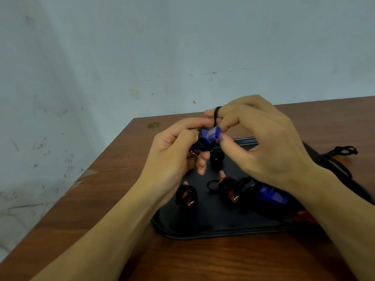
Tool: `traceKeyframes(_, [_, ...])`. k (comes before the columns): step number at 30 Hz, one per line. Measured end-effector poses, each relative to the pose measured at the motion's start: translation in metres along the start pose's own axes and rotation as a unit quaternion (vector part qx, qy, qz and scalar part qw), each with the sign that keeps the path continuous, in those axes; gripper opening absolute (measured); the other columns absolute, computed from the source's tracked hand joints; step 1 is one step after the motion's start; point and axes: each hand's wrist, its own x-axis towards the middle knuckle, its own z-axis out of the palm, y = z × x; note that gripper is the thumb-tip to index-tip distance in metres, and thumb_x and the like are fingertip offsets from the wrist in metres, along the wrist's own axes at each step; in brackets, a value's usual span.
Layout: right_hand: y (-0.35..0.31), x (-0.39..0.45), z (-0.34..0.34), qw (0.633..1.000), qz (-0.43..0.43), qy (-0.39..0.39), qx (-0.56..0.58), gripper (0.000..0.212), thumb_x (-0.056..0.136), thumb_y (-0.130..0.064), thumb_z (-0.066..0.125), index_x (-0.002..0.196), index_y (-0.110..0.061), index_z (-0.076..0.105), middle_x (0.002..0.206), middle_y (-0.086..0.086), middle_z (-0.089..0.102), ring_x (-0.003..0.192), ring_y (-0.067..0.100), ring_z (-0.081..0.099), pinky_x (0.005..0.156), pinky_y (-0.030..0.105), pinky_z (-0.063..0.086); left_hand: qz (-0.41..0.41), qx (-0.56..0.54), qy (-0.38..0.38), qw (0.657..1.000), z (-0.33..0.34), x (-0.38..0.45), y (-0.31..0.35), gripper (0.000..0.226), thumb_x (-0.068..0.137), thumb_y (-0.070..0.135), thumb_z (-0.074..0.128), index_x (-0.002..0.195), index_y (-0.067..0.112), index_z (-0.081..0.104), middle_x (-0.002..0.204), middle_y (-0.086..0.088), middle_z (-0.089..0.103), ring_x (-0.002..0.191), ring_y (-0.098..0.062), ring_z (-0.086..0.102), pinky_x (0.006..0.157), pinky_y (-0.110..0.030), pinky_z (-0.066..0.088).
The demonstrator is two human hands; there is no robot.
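The left hand (172, 151) curls around a blue plastic whistle (210, 135) wound with black cord (216, 116). The right hand (263, 142) pinches the whistle's mouthpiece, with the cord looped over its forefinger.

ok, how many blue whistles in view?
2. One whistle gripped by left hand and right hand; other whistle lying on the tray beside the right wrist. More may hide under that arm.

tray (203, 235) lies on the tabletop (121, 179), wall (182, 47) behind; in the tray, left whistle (186, 194), middle whistle (229, 187) and right whistle (272, 196) sit in a row, far whistle (216, 157) behind them; held whistle (211, 134) above the tray's far end, between left grip (172, 151) and right grip (263, 138); cord (343, 151) right of the tray
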Motion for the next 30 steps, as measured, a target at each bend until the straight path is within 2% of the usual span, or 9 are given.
traceKeyframes(4, [-0.008,-0.001,0.000,0.997,0.055,-0.012,0.059,0.030,0.086,-0.006,0.067,0.112,-0.010,0.052,0.115,-0.016,0.057,0.116,-0.011,0.057,0.096,0.018,0.050,0.002,0.008,0.006,1.000,0.001,-0.001,-0.002,0.045,0.098,-0.006,0.037,0.096,0.016,0.076,0.065,-0.012,0.061,0.055,-0.020,0.055,0.047,-0.030,0.046])
traceKeyframes(10, [-0.011,-0.001,0.002,0.999,0.038,-0.015,-0.003,0.036,0.086,-0.013,0.057,0.122,-0.012,0.058,0.118,-0.008,0.060,0.110,0.008,0.060,0.090,0.033,0.056,-0.064,-0.100,-0.093,0.989,-0.003,-0.001,-0.003,0.030,0.096,0.004,0.044,0.102,0.017,0.070,0.074,-0.015,0.060,0.062,-0.021,0.056,0.056,-0.030,0.051])
traceKeyframes(14, [-0.005,0.000,0.001,0.999,0.021,0.006,-0.047,0.024,0.087,-0.016,0.063,0.110,-0.015,0.070,0.104,-0.003,0.070,0.101,0.013,0.062,0.082,0.032,0.053,-0.079,-0.096,-0.054,0.991,-0.001,0.000,-0.003,0.026,0.099,0.003,0.040,0.098,0.014,0.064,0.064,-0.014,0.057,0.053,-0.021,0.052,0.049,-0.029,0.049])
traceKeyframes(17, [-0.007,-0.001,0.001,0.991,0.096,0.032,0.086,0.014,0.088,-0.014,0.069,0.100,-0.020,0.073,0.096,-0.011,0.073,0.092,0.008,0.068,0.082,0.027,0.056,-0.081,-0.098,-0.033,0.991,0.002,-0.001,-0.002,0.025,0.097,0.003,0.042,0.092,0.014,0.064,0.058,-0.014,0.054,0.047,-0.021,0.049,0.043,-0.028,0.046])
traceKeyframes(20, [-0.005,0.001,0.003,0.919,0.238,0.078,0.304,0.023,0.089,-0.002,0.070,0.101,-0.022,0.072,0.094,-0.007,0.070,0.083,0.012,0.072,0.080,0.030,0.061,-0.077,-0.100,-0.041,0.991,0.002,-0.002,-0.001,0.029,0.096,0.004,0.044,0.086,0.017,0.067,0.058,-0.014,0.054,0.046,-0.021,0.048,0.042,-0.027,0.045])
traceKeyframes(23, [-0.001,0.001,0.004,0.857,0.315,0.021,0.408,0.022,0.095,-0.004,0.063,0.109,-0.018,0.072,0.100,0.002,0.071,0.083,0.015,0.072,0.075,0.030,0.060,-0.069,-0.092,-0.042,0.992,0.003,-0.002,0.000,0.025,0.096,0.004,0.043,0.090,0.015,0.065,0.057,-0.013,0.054,0.045,-0.020,0.048,0.040,-0.026,0.044])
traceKeyframes(25, [-0.003,0.000,0.007,0.828,0.331,-0.019,0.452,0.017,0.094,-0.007,0.061,0.103,-0.015,0.073,0.096,0.004,0.077,0.081,0.011,0.072,0.069,0.025,0.058,-0.068,-0.079,-0.036,0.994,0.003,-0.002,0.001,0.020,0.097,0.005,0.044,0.096,0.013,0.063,0.057,-0.012,0.054,0.043,-0.019,0.047,0.039,-0.025,0.043])
traceKeyframes(28, [-0.006,-0.001,0.009,0.822,0.305,0.020,0.480,0.009,0.083,-0.014,0.071,0.090,-0.019,0.073,0.088,0.000,0.077,0.078,0.009,0.071,0.065,0.024,0.058,-0.070,-0.074,-0.019,0.995,0.002,-0.002,0.002,0.017,0.099,0.007,0.044,0.100,0.013,0.060,0.056,-0.011,0.054,0.039,-0.017,0.046,0.036,-0.023,0.041])
traceKeyframes(30, [-0.007,-0.001,0.009,0.855,0.259,0.039,0.447,0.014,0.083,-0.008,0.076,0.091,-0.019,0.072,0.088,-0.002,0.076,0.082,0.011,0.071,0.068,0.026,0.058,-0.069,-0.080,-0.006,0.994,0.002,-0.001,0.002,0.017,0.099,0.009,0.045,0.098,0.014,0.061,0.055,-0.010,0.054,0.038,-0.017,0.045,0.035,-0.022,0.040])
